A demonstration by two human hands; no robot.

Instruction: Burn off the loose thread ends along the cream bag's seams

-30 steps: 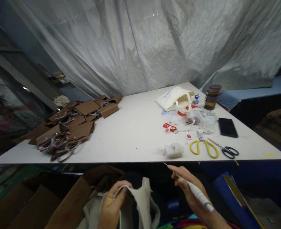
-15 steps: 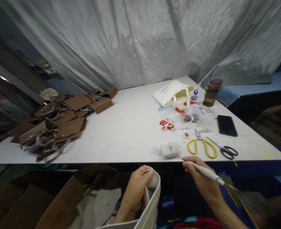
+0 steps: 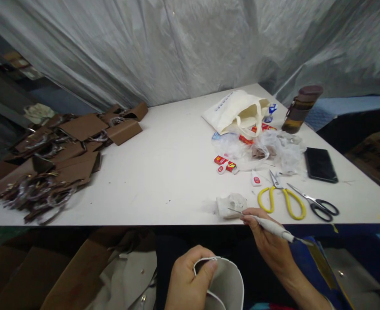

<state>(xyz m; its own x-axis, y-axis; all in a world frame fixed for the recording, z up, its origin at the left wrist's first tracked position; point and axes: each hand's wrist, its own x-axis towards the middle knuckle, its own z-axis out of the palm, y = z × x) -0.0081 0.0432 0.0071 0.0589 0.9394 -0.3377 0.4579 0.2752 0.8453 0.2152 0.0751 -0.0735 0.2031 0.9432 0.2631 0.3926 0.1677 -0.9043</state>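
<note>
My left hand (image 3: 188, 280) is closed on the edge of a pale off-white, leather-like piece (image 3: 233, 282), curled into an open loop below the table's front edge. In my right hand (image 3: 270, 247) is a slim tool with a white wrapped handle (image 3: 274, 228), gripped between thumb and fingers. Its thin metal tip points left, at a whitish wad (image 3: 230, 204) on the table edge; whether they touch I cannot tell. Yellow-handled scissors (image 3: 282, 196) and black-handled scissors (image 3: 319, 204) lie just beyond my right hand.
Brown leather-like pieces (image 3: 80, 127) are heaped at the table's left. Toward the right are a cream tote bag (image 3: 225, 114), clear plastic bags (image 3: 285, 150), small red packets (image 3: 225, 163), a bottle (image 3: 301, 110) and a black phone (image 3: 321, 165). A cardboard box (image 3: 70, 271) holds pale pieces below.
The view has shifted. My left hand has lowered with the pale piece, whose curl now faces me more openly. The tool's tip has moved from beside the wad to in front of it.
</note>
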